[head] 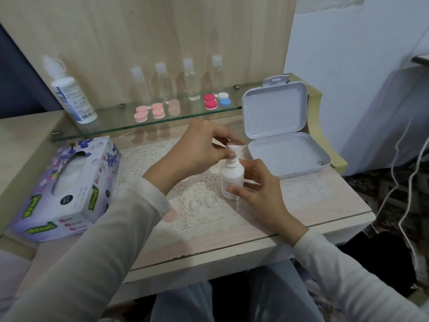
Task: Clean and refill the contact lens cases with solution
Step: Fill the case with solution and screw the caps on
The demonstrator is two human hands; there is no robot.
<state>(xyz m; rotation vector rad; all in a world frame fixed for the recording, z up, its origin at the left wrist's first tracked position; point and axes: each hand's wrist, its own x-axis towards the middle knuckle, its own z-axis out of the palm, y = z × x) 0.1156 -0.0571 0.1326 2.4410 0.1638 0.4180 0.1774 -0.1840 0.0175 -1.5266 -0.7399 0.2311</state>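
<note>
Right hand [257, 191] grips the small solution bottle [232, 176], left hand [202, 147] pinches its cap [232, 148], apparently uncapping; next comes tipping it accurately over the open lens case [204, 203] just nearer.

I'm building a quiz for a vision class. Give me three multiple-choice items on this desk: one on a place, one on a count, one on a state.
1. Where is the tissue box? A on the floor B on a lap C on the desk, left of the lace mat
2. How many clear bottles stand on the glass shelf? A two B four C six
3. How is the small white bottle? A upright, held in both hands B lying flat C tipped upside down

Key: 1 C, it sits at the desk's left end; 2 B, four stand in a row; 3 A, the right hand grips its body, the left hand pinches its cap.
</note>
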